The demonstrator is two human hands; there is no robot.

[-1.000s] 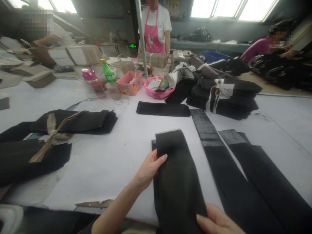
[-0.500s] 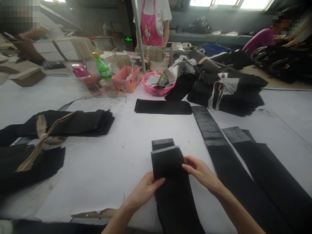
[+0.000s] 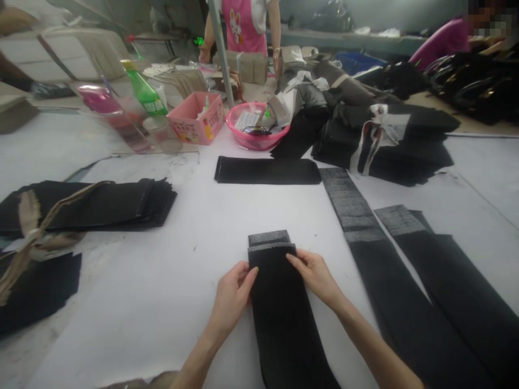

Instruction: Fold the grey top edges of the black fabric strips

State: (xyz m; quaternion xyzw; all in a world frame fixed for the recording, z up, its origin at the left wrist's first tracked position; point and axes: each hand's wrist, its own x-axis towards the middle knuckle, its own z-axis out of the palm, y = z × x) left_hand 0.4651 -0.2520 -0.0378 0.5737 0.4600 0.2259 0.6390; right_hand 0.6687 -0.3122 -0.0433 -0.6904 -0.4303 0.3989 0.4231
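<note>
**Compared with half a second ago, the left hand [image 3: 232, 294] and right hand [image 3: 318, 275] sit nearer the far edge of the upper strip [image 3: 281, 313]**

The left hand pinches the black strip's left edge, thumb on top; the right hand pinches the opposite edge near the far corner, its thumb also on top. The upper strip lies between them, its long axis running from that far edge back toward the person and drifting right at the near end. A narrow grey band of the lower strip [image 3: 267, 237] shows just beyond the far edge, roughly parallel to it. That small offset between the two ends is the relation that counts, and the right hand is slightly nearer to it.

How far the lower strip runs underneath is hidden, so I cannot tell whether either hand grips it too. The near end of the upper strip is cut off at the bottom.

Farther out on the white desk [image 3: 162, 302], long strips [image 3: 389, 281] slant away on the right, while a short black piece [image 3: 267, 170] lies crosswise beyond the hands. A tied bundle [image 3: 101, 205] on the left is partly out of view. Past these stands a pink basin [image 3: 255, 141], its contents hard to make out.
</note>
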